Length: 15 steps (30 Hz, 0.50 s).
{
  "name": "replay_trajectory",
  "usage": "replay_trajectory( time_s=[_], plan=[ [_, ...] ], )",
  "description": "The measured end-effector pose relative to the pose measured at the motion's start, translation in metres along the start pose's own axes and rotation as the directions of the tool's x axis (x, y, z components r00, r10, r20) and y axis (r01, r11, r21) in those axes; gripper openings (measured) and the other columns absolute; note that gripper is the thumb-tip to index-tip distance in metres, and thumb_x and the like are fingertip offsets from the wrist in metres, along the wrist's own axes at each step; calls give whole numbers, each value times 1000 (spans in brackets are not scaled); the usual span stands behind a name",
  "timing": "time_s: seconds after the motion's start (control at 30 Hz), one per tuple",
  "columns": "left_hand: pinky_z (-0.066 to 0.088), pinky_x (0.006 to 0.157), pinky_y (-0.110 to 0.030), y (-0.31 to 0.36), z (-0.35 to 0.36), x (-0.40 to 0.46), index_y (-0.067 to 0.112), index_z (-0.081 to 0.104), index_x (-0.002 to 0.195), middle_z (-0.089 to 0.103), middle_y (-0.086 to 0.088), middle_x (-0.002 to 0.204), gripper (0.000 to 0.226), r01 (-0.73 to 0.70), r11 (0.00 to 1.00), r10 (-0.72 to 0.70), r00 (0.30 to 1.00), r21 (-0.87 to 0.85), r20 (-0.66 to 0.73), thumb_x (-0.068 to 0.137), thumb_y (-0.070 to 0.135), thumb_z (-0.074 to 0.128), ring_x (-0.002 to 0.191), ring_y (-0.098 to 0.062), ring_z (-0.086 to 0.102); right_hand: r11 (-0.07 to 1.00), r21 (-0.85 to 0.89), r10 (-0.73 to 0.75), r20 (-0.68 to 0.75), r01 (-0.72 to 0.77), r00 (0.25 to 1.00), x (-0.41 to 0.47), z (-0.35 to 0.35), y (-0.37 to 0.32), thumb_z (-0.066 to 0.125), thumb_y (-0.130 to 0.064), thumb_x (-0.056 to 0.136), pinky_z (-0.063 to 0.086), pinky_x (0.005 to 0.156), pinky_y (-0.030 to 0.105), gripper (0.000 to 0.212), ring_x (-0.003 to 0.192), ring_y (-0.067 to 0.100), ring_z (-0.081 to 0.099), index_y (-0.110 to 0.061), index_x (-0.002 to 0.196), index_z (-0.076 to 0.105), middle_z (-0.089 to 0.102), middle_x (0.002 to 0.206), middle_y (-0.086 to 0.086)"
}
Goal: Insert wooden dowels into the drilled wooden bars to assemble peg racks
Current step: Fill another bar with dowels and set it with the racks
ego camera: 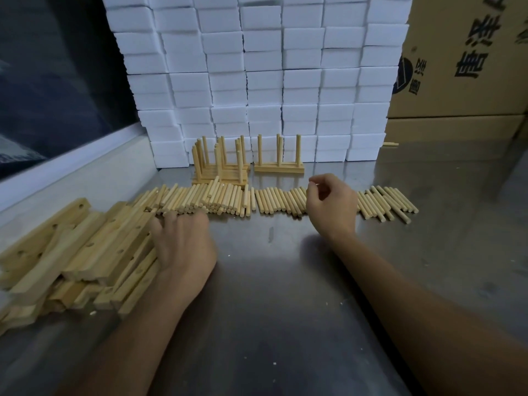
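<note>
A row of loose wooden dowels (225,200) lies across the middle of the steel table. A heap of drilled wooden bars (85,250) sits at the left. My left hand (183,241) rests at the heap's right edge, its fingers reaching onto the bars. My right hand (331,204) hovers over the dowel row with loosely curled fingers, and I see nothing held in it. Behind the dowels stand finished peg racks: a stacked group (220,161) and a single rack (278,158) to its right.
The steel table (285,281) stretches toward me. A wall of white foam blocks (257,75) rises behind the racks. Cardboard boxes (463,58) stand at the back right. A dark window (51,81) with a white sill borders the left.
</note>
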<state>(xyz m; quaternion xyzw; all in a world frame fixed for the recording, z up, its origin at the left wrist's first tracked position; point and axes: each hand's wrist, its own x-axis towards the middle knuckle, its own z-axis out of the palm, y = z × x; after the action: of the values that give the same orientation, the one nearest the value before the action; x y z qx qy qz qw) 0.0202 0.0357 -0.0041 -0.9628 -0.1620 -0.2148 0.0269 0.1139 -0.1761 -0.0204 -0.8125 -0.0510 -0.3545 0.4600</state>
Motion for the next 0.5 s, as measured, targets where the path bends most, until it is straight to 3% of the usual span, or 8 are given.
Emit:
replay_trajectory(
  time_s=[0.2, 0.33, 0.5],
  plan=[
    [34, 72, -34, 10, 2, -5, 19, 54, 97, 65, -3, 101, 11, -68, 997, 69, 997, -39, 24, 89, 20, 61, 96, -25, 62, 999, -29, -28, 39, 29, 999, -3, 1, -1, 60, -15, 94, 57, 80, 35, 18, 80, 13, 64, -13, 108, 71, 66, 83, -6],
    [39, 90, -47, 8, 2, -4, 19, 57, 114, 57, -6, 120, 27, -6, 1000, 5, 997, 6, 78, 87, 20, 58, 114, -28, 54, 1000, -21, 2, 40, -1, 999, -3, 0, -1, 59, -15, 94, 57, 79, 34, 20, 78, 11, 64, -13, 110, 70, 66, 83, -7],
    [44, 87, -44, 0, -1, -1, 15, 51, 126, 52, -14, 128, 39, 84, 995, -88, 990, 48, 108, 88, 15, 54, 119, -35, 48, 1000, -13, 21, 45, -20, 999, -2, -1, -2, 59, -15, 94, 57, 77, 30, 20, 77, 8, 63, -12, 110, 70, 65, 82, -8]
  ],
)
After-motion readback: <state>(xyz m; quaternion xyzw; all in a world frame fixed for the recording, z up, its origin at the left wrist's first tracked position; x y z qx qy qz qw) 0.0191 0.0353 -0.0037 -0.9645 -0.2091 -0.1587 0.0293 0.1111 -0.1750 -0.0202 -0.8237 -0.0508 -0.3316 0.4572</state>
